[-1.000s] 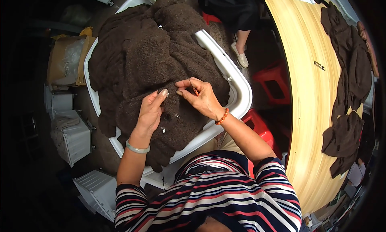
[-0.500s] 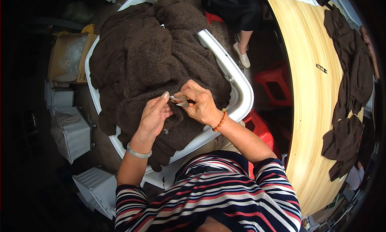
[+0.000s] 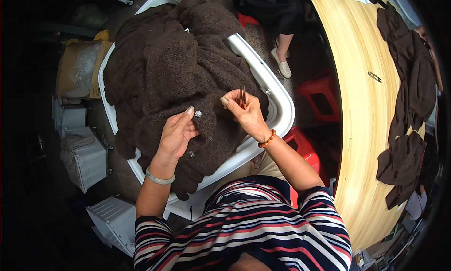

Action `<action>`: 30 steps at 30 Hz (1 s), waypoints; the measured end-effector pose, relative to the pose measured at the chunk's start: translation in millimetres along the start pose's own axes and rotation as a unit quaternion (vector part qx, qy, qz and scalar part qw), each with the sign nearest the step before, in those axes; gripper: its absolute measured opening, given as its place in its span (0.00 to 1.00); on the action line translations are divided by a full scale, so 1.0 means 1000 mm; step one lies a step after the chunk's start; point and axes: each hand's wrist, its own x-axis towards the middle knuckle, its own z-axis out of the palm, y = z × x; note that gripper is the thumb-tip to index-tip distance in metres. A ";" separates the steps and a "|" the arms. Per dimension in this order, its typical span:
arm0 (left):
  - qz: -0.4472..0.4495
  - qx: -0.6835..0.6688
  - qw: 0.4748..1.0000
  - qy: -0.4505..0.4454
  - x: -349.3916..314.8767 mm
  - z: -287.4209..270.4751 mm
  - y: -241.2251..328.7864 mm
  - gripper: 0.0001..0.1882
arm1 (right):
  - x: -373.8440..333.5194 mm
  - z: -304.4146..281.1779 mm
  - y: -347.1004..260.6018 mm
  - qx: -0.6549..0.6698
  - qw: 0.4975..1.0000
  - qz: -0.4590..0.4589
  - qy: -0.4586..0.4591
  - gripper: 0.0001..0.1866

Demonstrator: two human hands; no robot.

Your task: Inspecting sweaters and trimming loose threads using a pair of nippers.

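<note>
A dark brown knitted garment [image 3: 171, 59] lies heaped in front of me. My left hand [image 3: 176, 132] pinches its edge beside a sparkling, flower-shaped button [image 3: 198, 114]. A second shiny button [image 3: 191, 154] shows lower on the knit. To the right of the first button, my right hand [image 3: 248, 113] is raised off the cloth. Small thread snips [image 3: 243, 98] with orange on them are tucked in its curled fingers, blades pointing away from me. Its thumb and forefinger are close together; whether a thread is between them is too fine to tell.
The knitwear fills a white plastic tub [image 3: 282, 112]. At right stands a wooden table [image 3: 359, 130] bearing brown garments [image 3: 418, 83] and a small dark tool [image 3: 375, 77]. Red stools [image 3: 319, 94] and a seated person's leg [image 3: 283, 47] are beyond the tub. Grey bins [image 3: 87, 153] and a cardboard box [image 3: 77, 66] stand left.
My right hand has moved away from the button to the right, and the snips now point up, away from me. The button is uncovered. My left hand keeps its hold on the knit.
</note>
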 end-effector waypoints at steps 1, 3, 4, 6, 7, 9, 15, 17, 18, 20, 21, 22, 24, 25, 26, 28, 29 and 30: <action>-0.004 -0.003 1.000 0.000 0.000 0.000 0.000 0.13 | -0.001 -0.001 0.001 0.008 1.000 -0.003 -0.004 0.05; -0.007 -0.006 1.000 -0.001 0.001 0.000 -0.001 0.13 | -0.003 -0.002 0.004 -0.011 0.998 -0.058 0.002 0.05; -0.009 -0.009 1.000 0.000 0.001 0.001 -0.001 0.13 | -0.004 -0.002 0.004 -0.012 0.998 -0.058 0.003 0.05; -0.012 -0.010 1.000 0.001 0.002 0.002 0.000 0.13 | -0.006 0.001 0.004 -0.152 0.984 -0.090 -0.026 0.05; -0.011 -0.012 1.000 -0.003 0.001 0.003 0.000 0.12 | -0.005 0.002 0.003 -0.178 0.974 -0.133 -0.038 0.05; -0.009 -0.014 1.000 -0.008 0.001 0.004 0.002 0.12 | -0.004 0.005 -0.001 -0.145 0.974 -0.169 -0.043 0.05; 0.030 0.049 0.998 -0.006 0.000 0.015 0.000 0.12 | -0.011 0.002 -0.018 -0.099 0.973 -0.114 -0.172 0.25; 0.059 0.132 0.989 -0.010 -0.002 0.022 -0.001 0.12 | -0.013 0.004 -0.020 -0.132 0.967 -0.112 -0.185 0.20; 0.109 0.249 0.962 -0.016 -0.006 0.025 -0.001 0.11 | -0.014 0.004 -0.022 -0.185 0.963 -0.074 -0.183 0.16; 0.108 0.303 0.946 -0.034 -0.018 0.032 -0.005 0.17 | -0.015 0.001 -0.027 -0.286 0.934 -0.148 -0.153 0.16; 0.135 0.431 0.892 -0.017 -0.025 0.033 -0.004 0.26 | -0.015 -0.003 -0.032 -0.244 0.946 -0.178 -0.117 0.19; 0.199 0.550 0.810 0.036 -0.030 0.035 -0.009 0.27 | -0.018 -0.010 -0.039 -0.251 0.948 -0.170 -0.095 0.23; 0.164 0.547 0.820 0.019 -0.043 0.031 -0.007 0.22 | -0.026 -0.029 -0.059 -0.149 0.972 -0.178 -0.033 0.23; 0.109 0.598 0.792 0.058 -0.045 0.027 -0.004 0.16 | -0.031 -0.043 -0.071 -0.182 0.972 -0.147 0.014 0.17; 0.240 0.587 0.773 0.027 -0.047 0.023 -0.003 0.10 | -0.040 -0.060 -0.084 -0.162 0.966 -0.191 0.064 0.14; 0.147 0.543 0.826 0.038 -0.042 0.016 0.008 0.07 | -0.059 -0.091 -0.108 -0.102 0.965 -0.183 0.155 0.12; 0.166 0.513 0.842 0.003 -0.037 0.016 0.012 0.06 | -0.070 -0.105 -0.117 -0.044 0.956 -0.223 0.185 0.11; 0.140 0.486 0.862 -0.017 -0.032 0.019 0.017 0.05 | -0.083 -0.121 -0.126 0.008 0.941 -0.254 0.223 0.10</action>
